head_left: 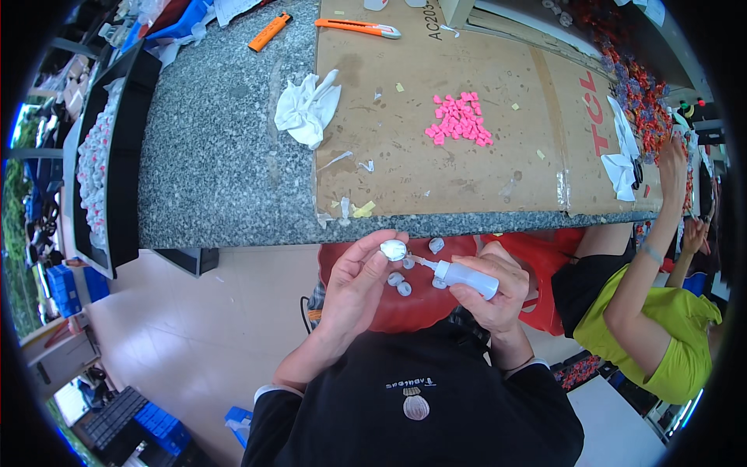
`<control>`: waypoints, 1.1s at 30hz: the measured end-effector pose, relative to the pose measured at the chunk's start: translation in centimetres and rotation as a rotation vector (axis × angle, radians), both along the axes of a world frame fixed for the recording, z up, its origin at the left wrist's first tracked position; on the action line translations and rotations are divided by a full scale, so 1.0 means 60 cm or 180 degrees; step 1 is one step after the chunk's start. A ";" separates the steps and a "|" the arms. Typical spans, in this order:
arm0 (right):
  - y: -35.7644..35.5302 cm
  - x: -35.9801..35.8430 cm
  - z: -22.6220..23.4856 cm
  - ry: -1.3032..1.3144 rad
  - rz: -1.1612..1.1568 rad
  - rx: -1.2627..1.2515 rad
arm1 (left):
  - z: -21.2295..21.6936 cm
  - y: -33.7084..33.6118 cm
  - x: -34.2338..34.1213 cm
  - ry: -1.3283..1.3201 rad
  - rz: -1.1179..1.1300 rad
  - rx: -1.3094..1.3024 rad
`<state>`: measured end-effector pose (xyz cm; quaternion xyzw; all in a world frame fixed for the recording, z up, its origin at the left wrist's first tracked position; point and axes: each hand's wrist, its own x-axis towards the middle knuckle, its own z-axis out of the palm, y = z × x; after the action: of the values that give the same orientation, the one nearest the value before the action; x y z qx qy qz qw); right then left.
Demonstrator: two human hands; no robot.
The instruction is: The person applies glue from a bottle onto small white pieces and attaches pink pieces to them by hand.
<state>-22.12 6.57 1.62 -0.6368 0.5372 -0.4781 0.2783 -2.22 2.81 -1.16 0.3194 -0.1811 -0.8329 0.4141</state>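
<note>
Between the thumb and fingers of my left hand (354, 284) is a small round white piece (394, 250), held just off the table's near edge. My right hand (496, 289) is wrapped round a white squeeze bottle (471, 279) with a thin nozzle. The bottle lies tilted, its nozzle tip pointing left at the white piece; whether the two touch I cannot tell. Below my hands a red basin (420, 310) holds several small whitish round pieces (404, 289). On the cardboard ahead lies a loose cluster of small pink pieces (461, 119).
Cardboard (389, 171) covers part of the grey speckled table (226, 156). On it are a crumpled white cloth (308, 109) and an orange cutter (358, 29); an orange lighter-like object (270, 32) lies beyond. A black tray (120, 163) of whitish pieces stands left. A co-worker in yellow-green (646, 335) sits right.
</note>
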 end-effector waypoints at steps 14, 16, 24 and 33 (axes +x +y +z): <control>0.002 0.000 0.001 0.0006 -0.0123 0.0089 | -0.002 0.000 0.000 0.0029 -0.0043 0.0002; 0.001 0.001 0.002 0.0003 -0.0154 0.0101 | -0.001 0.000 0.000 0.0022 -0.0045 0.0011; 0.000 -0.003 0.005 -0.0144 -0.0168 0.0213 | 0.004 -0.001 0.004 0.0083 0.0010 0.0058; -0.089 0.017 -0.019 -0.0535 -0.0488 0.0552 | 0.005 -0.003 0.007 0.0054 0.0081 0.0199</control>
<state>-21.09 1.21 0.49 -0.5251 0.5983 -0.5014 0.3390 -1.81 2.65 -0.85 0.3274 -0.1474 -0.8355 0.4160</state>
